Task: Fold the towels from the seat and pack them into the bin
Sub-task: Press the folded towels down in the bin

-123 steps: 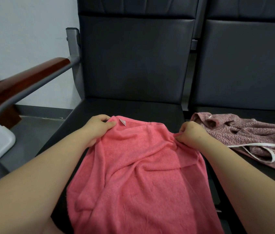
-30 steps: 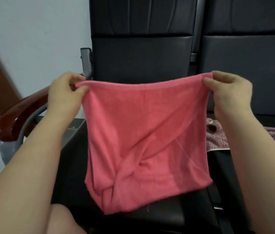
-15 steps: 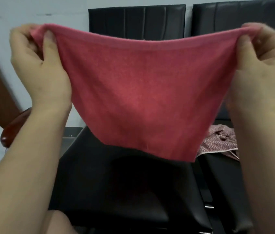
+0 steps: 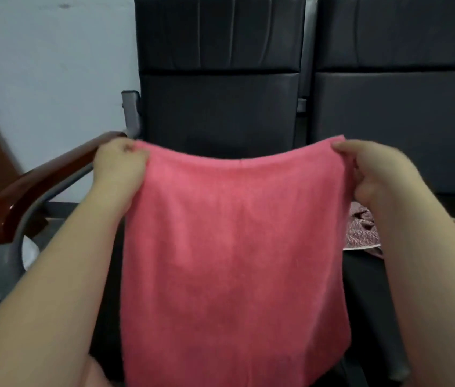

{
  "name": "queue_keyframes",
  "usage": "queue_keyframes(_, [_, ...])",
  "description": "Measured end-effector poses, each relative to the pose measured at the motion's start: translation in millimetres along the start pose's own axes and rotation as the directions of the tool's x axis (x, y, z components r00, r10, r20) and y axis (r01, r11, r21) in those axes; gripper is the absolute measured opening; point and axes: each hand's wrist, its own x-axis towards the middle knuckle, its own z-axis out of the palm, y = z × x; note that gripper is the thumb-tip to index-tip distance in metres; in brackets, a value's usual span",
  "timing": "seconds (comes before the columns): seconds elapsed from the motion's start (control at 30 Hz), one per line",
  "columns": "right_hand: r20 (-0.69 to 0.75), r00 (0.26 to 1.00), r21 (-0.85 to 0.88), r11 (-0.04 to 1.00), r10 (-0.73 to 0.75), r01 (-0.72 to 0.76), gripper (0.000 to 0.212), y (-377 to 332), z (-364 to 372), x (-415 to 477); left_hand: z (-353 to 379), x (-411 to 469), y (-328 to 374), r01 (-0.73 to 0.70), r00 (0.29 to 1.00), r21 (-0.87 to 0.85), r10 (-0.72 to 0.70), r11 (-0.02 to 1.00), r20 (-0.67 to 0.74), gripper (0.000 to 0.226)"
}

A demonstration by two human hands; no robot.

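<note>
Pink towel (image 4: 234,261), plain terry, hanging flat before the black seat (image 4: 220,113), top edge slightly sagging, each upper corner pinched in the grip of left hand (image 4: 120,166) and right hand (image 4: 374,171).

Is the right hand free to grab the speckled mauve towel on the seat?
Probably not yet: the right hand pinches a corner of the pink terry towel; the speckled mauve towel lies near its forearm.
</note>
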Motion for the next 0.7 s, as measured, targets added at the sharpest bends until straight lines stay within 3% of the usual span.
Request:
queue_keyframes(0.07, [0.028,0.996,-0.007,0.996,0.085,-0.085,0.013,14,5,9,10,-8,-17,0.139,0.982,0.044,-0.144,0.989,0.119,0.007])
queue_keyframes(0.17, [0.089,0.992,-0.009,0.996,0.087,-0.087,0.005,26,25,9,24,-15,-21,0.231,0.955,-0.013,-0.224,0.973,0.197,0.019])
queue_keyframes(0.3, [0.210,0.978,-0.070,0.998,0.012,0.002,0.009,36,54,-10,48,-35,0,0.225,0.921,-0.130,-0.167,0.966,0.351,0.003])
queue_keyframes(0.5, [0.355,0.935,-0.191,0.979,-0.004,0.076,0.011,48,76,-37,77,-71,26,0.344,0.761,-0.305,-0.073,0.888,0.645,0.013])
queue_keyframes(0.7, [0.414,0.910,-0.154,0.983,-0.030,0.103,0.011,54,79,-47,77,-81,27,0.473,0.726,-0.429,-0.064,0.770,0.685,0.024])
